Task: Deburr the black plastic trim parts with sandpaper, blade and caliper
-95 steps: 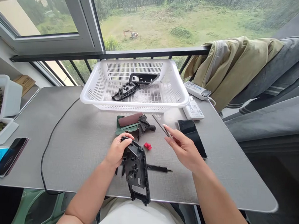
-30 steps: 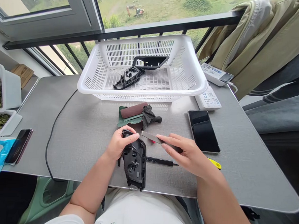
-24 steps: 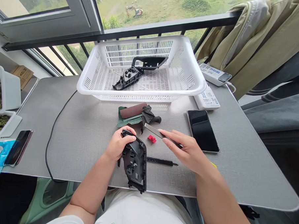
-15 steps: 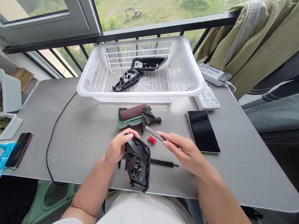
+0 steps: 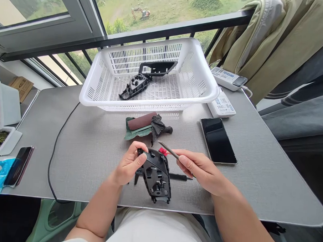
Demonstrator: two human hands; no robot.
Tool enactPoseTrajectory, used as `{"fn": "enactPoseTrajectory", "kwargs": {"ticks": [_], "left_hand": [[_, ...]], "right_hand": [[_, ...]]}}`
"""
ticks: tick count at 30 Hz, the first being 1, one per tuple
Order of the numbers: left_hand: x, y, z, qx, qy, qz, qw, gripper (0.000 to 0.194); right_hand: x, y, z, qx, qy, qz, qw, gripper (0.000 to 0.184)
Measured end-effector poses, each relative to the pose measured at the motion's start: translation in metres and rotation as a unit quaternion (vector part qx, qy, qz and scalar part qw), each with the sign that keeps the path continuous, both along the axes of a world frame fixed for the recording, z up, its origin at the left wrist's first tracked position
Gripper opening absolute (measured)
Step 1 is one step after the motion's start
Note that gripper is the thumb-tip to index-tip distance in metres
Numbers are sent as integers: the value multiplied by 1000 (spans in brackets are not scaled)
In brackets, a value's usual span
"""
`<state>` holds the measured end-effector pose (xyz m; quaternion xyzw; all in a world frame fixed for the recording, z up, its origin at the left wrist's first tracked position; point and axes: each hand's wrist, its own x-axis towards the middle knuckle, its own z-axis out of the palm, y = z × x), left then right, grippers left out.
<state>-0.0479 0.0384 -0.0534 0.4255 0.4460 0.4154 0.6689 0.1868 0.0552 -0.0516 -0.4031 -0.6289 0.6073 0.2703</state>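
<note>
Well, the left hand (image 5: pixel 129 163) has a firm grip on a black plastic panel (image 5: pixel 156 176), which sits just right of that grip; the right hand (image 5: pixel 198 170) pinches narrowly what looks like a thin metal file (image 5: pixel 168 151), just beside a red clip (image 5: pixel 163 151).

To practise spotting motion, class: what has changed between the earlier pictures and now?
The left hand has turned the black ribbed plastic trim panel and moved it rightward, up against the red plastic clip. The right hand keeps pinching the thin flat metal tool, its tip now beside the panel. The white plastic basket and brown sandpaper roll stayed as they were.
</note>
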Motion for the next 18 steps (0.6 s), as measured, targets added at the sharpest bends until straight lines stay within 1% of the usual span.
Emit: {"fn": "enactPoseTrajectory", "kwargs": {"ticks": [2, 4, 6, 8, 10, 14, 18], "left_hand": [[1, -1, -1, 28, 49, 9, 998, 29], [1, -1, -1, 42, 70, 9, 997, 30], [1, -2, 0, 27, 44, -8, 999, 28], [2, -2, 0, -1, -5, -31, 999, 27], [3, -3, 0, -11, -46, -44, 998, 28], [5, -5, -6, 25, -92, -55, 994, 22], [7, -5, -8, 62, -85, -45, 993, 16]], "right_hand": [[0, 0, 2, -3, 1, 10, 1000, 60], [0, -1, 3, 4, 2, 22, 1000, 58], [0, -1, 5, 17, -1, 33, 999, 56], [0, -1, 7, 26, -8, 39, 999, 55], [0, -1, 9, 27, -14, 42, 999, 54], [0, -1, 10, 23, -24, 46, 998, 53], [-1, 0, 9, 25, -32, 45, 998, 51]]}}
